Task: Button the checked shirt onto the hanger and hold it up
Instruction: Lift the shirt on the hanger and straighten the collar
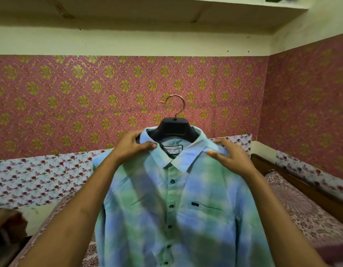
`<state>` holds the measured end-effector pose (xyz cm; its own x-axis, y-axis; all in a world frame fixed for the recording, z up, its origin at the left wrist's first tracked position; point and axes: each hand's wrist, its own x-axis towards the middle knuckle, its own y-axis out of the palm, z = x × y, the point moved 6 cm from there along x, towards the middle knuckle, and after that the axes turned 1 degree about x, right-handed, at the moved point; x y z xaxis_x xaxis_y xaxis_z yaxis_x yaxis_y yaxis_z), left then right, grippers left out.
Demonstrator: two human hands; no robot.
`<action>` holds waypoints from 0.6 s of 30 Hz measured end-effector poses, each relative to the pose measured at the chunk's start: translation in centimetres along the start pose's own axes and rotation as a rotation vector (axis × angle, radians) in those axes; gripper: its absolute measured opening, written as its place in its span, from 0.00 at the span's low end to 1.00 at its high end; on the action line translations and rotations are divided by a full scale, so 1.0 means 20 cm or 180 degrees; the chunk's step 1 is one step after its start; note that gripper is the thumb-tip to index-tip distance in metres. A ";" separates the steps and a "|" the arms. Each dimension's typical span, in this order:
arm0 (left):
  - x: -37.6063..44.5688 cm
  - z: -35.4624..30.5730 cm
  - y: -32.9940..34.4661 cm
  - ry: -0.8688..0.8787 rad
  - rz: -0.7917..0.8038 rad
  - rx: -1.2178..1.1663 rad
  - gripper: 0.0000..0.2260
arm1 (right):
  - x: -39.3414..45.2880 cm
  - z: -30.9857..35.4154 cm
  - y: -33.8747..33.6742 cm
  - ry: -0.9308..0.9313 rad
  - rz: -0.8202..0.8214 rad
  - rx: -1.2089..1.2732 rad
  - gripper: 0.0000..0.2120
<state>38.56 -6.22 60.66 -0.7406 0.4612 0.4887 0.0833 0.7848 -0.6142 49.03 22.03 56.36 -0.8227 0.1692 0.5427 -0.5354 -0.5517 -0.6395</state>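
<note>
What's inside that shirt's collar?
A black hanger with a brass hook fills the checked shirt collar, above a white label. Its shoulder ends are hidden under fabric.

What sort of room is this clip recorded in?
Most likely a home bedroom: a bed with a patterned cover and wooden frame runs along the right, pink and gold wallpaper covers the walls, and a built-in shelf spans overhead.

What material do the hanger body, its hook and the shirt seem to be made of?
Hanger body: probably plastic, black and matte, with a smooth moulded shape.
Hook: looks like metal, a thin golden wire with a slight shine.
Shirt: soft woven cloth, perhaps cotton; it drapes and creases, with blue-green checks and dark buttons.
</note>
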 end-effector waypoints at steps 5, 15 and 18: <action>0.05 0.06 -0.10 -0.0018 -0.0208 0.0010 0.13 | -0.11 -0.27 -0.08 0.0545 -0.0208 0.0581 0.12; 0.07 0.10 -0.11 -0.0001 -0.0180 -0.0190 0.05 | -0.10 -0.34 -0.17 0.0625 -0.0468 0.1076 0.03; 0.07 0.11 -0.12 0.0003 -0.0190 -0.0331 0.04 | -0.11 -0.32 -0.29 0.0565 -0.1254 0.1173 0.10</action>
<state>35.83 -8.30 61.53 -0.7458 0.4127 0.5230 0.1078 0.8495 -0.5165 52.72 30.13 55.43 -0.6110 0.5371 0.5815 -0.7324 -0.6624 -0.1577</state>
